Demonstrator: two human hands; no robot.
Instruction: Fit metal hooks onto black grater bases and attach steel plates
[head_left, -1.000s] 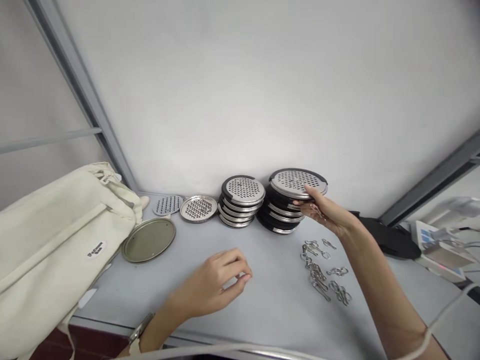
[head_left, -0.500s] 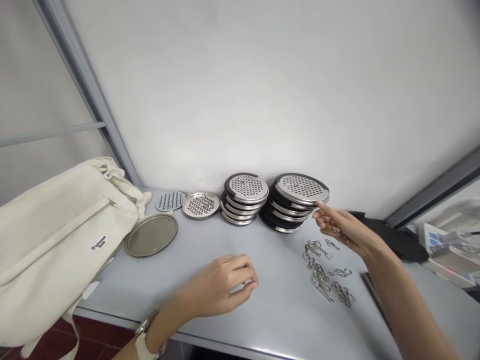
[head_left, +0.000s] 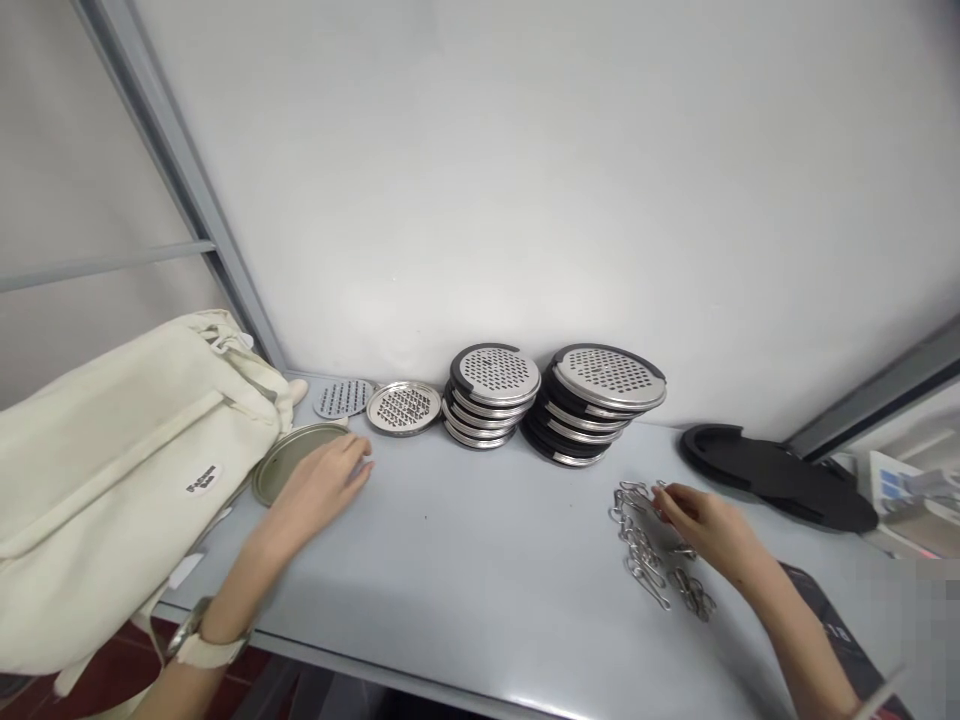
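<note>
My left hand (head_left: 322, 485) is over the right part of an olive-green round metal plate (head_left: 289, 455), its fingers loosely bent and the thumb apart, with nothing visible in it. On the right, my right hand (head_left: 709, 525) pinches at a small metal snap clip (head_left: 661, 487), mostly hidden by the fingertips. A loose pile of similar metal clips (head_left: 639, 550) lies just left of it. Two stacks of round graters with black rims stand at the back, a smaller stack (head_left: 495, 372) and a larger stack (head_left: 607, 375).
Two loose grater discs, a flat disc (head_left: 343, 398) and a rimmed disc (head_left: 403, 408), lie left of the stacks. A cream bag (head_left: 135, 460) stands on the left. Black curved parts (head_left: 780, 475) and a dark phone-like slab (head_left: 829, 620) lie on the right. The wall is behind.
My right hand has let go of the top grater on the larger stack and come down to the clips. My left hand has moved left to the green plate.
</note>
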